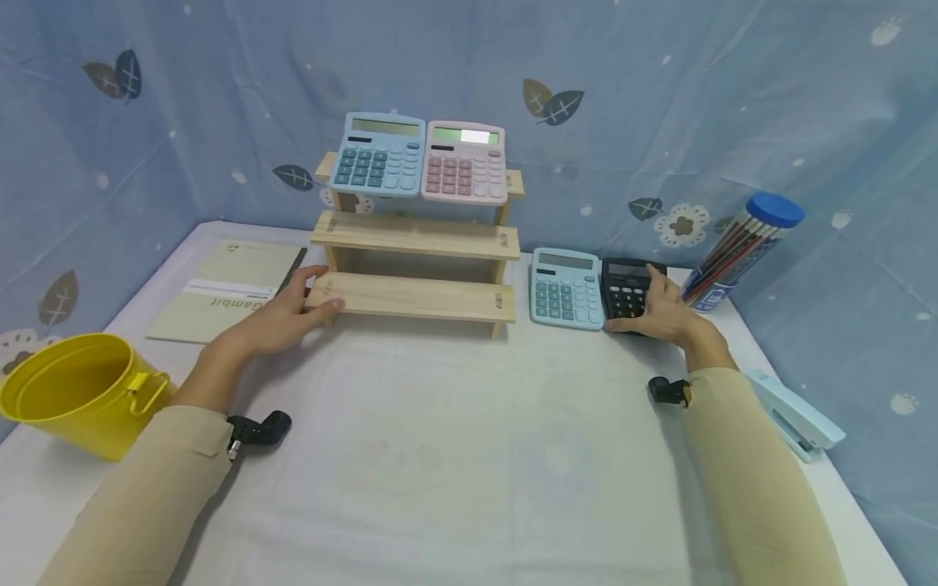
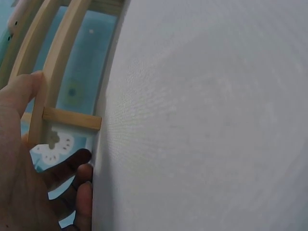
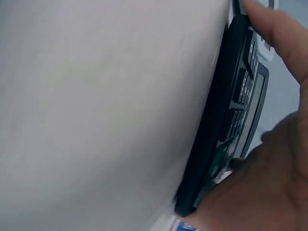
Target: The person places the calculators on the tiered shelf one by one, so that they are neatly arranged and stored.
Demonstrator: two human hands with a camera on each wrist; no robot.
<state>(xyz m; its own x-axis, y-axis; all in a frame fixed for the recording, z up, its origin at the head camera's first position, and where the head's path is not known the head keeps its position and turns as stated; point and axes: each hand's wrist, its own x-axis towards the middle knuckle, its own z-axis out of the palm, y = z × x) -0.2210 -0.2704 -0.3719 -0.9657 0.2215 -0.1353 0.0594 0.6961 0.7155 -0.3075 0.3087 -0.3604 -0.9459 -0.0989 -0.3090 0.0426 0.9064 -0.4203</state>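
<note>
- Head view shows my right hand curled round the black calculator, thumb at its near edge and fingers over its right side; it lies flat on the table, near the far right corner.
- Right wrist view confirms that grasp: thumb along one edge of the black calculator, palm closing on the other, body not yet lifted off the cloth as far as I can tell.
- My left hand grips the left end of the bottom step of the wooden rack, thumb on top and fingers round the end, steadying it.
- I judge the step in hand as lifting the black calculator, so I want the pinch firm across its width before raising it.
- A light blue calculator sits touching its left side; I would lift straight up rather than slide, so I don't drag the neighbour.
- The pencil tube leans just beside my right hand, so I'd keep my knuckles away from it.
- Two calculators, blue and pink, already fill the top step; the lower steps look free.
</note>
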